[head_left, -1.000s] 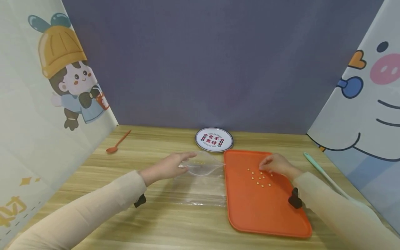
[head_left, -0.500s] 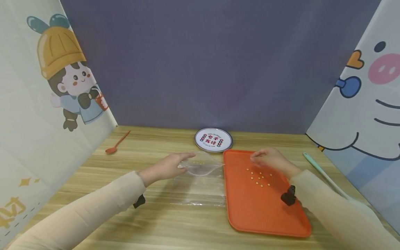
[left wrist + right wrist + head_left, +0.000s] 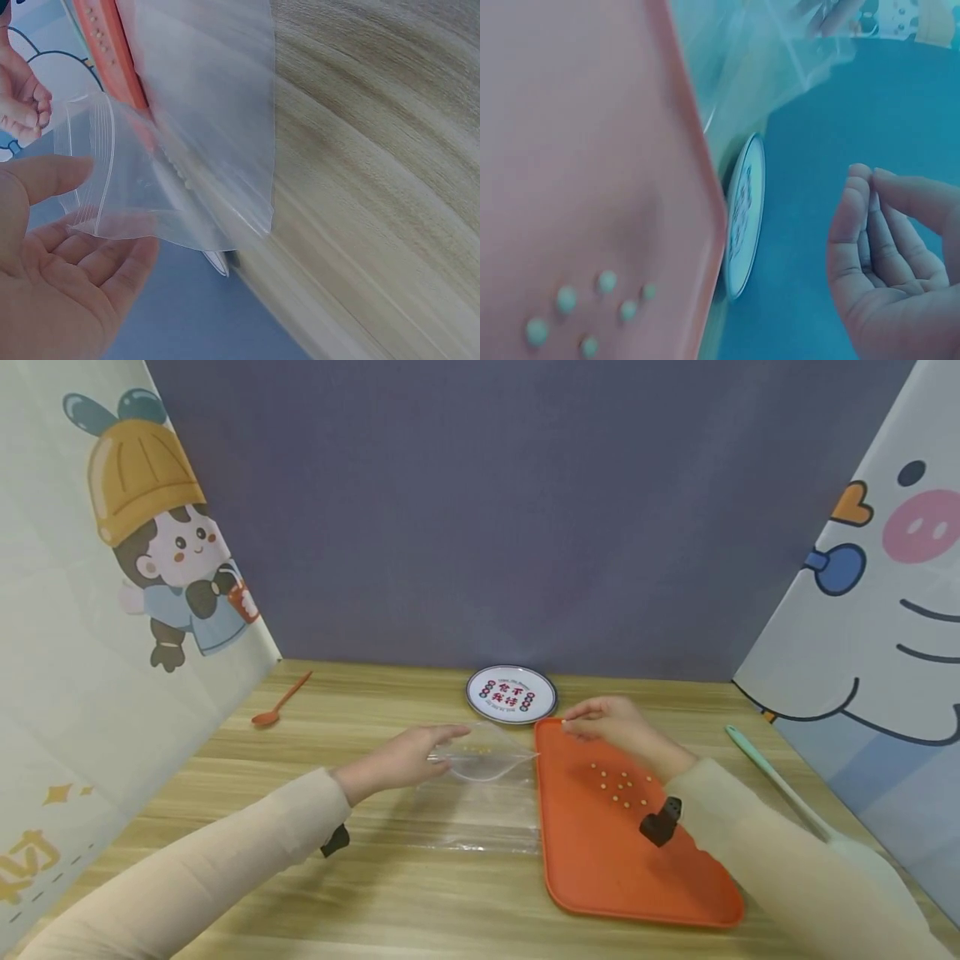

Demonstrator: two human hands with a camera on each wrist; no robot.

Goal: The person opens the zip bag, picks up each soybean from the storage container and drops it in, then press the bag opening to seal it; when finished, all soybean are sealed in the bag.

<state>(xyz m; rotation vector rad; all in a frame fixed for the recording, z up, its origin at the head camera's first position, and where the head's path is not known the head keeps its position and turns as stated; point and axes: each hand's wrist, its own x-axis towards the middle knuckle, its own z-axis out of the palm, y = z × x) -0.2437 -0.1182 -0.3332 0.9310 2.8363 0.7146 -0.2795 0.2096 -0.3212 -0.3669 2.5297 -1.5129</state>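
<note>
Shifted leftward since a second ago, from above the middle of the orange tray point(image 3: 600, 868) to its far left corner: right hand point(image 3: 615, 727), thumb and fingertips pinched together. Unmoved: left hand point(image 3: 390, 764), thumb and fingers spread apart at the gaping mouth of a clear zip bag point(image 3: 480, 818). Beyond both hands, a dark backdrop point(image 3: 480, 527); beneath both, a wood-grain table point(image 3: 375, 893). Under the right hand and reaching nearer the body, the tray, flat on the table. Just right of the left hand and left of the right, the bag, mouth raised, lower part spread on the table toward the body, side edge right by the tray's left rim; hard to tell whether touching. Well to the right of the right hand, a green-handled utensil point(image 3: 780, 783), near end partly behind the right sleeve point(image 3: 787, 860). Just beyond the right hand's fingertips and to their left, a white plate point(image 3: 512, 695) with red lettering. Well left of the left hand and farther off, a reddish spoon point(image 3: 283, 702), handle pointing away. Nearer than the right hand, a loose cluster of small pale pieces point(image 3: 620, 786) on the tray; beside the left hand's fingertips, a few yellowish bits point(image 3: 477, 750) inside the bag; barely visible in the right hand's pinch, one pale piece point(image 3: 564, 721).
</note>
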